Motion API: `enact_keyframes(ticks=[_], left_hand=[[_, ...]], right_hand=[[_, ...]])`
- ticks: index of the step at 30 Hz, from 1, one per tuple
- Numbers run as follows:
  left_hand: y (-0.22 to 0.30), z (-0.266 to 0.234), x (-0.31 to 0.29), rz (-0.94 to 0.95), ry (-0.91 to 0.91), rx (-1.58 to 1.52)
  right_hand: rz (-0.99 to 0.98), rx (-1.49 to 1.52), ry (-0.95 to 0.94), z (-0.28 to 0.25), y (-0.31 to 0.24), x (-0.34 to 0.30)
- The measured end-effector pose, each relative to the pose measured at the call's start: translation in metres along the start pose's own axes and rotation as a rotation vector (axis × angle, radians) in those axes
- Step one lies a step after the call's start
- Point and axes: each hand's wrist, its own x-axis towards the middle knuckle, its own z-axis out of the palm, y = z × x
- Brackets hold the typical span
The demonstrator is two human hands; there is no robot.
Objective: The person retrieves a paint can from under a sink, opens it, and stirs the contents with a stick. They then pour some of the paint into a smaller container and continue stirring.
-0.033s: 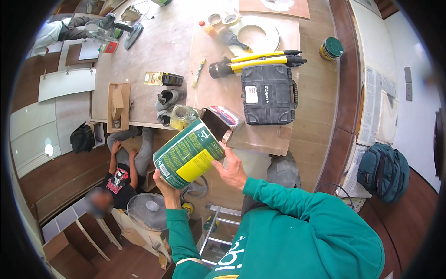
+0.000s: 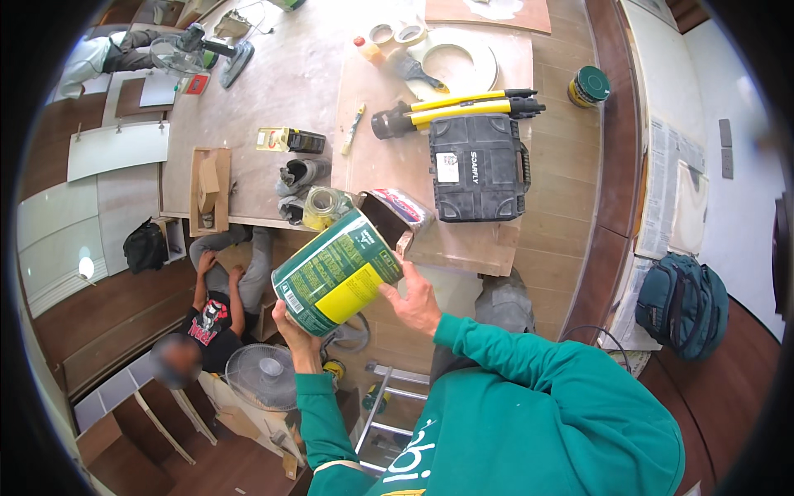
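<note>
Between my hands is a large green paint can [image 2: 331, 264] with a yellow label panel, held tilted over the table's near edge. My left hand [image 2: 296, 329] supports its lower end from below, fingers partly hidden behind it. My right hand [image 2: 413, 302] grips the other end, thumb lying on the yellow panel. Just beyond the can, an open cut-out tin [image 2: 407, 207] with a dark brownish inside sits at the table edge, partly covered by the can. Beside it stands a clear jar [image 2: 321, 205] with something yellowish. Whether anything flows from the can is hidden.
On the table [image 2: 273, 186] lie a black hard case [image 2: 475, 169], a yellow tripod [image 2: 463, 109], a brush [image 2: 413, 68] and tape rolls [image 2: 409, 33]. A stepladder [image 2: 389, 405] and a fan [image 2: 263, 376] stand nearby. A seated person [image 2: 217, 318] is at the left.
</note>
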Motion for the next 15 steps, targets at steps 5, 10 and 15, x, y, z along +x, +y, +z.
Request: enact_keyframes(ticks=[5, 10, 15], left_hand=[[0.009, 0.02, 0.013, -0.008, -0.053, 0.079], [0.014, 0.02, 0.017, -0.027, -0.041, 0.069], [0.01, -0.003, 0.021, -0.004, 0.01, 0.004]], right_hand=[[0.03, 0.049, 0.036, -0.006, 0.016, 0.004], [0.045, 0.094, 0.029, -0.003, 0.012, 0.003], [-0.101, -0.03, 0.041, 0.009, 0.001, 0.008]])
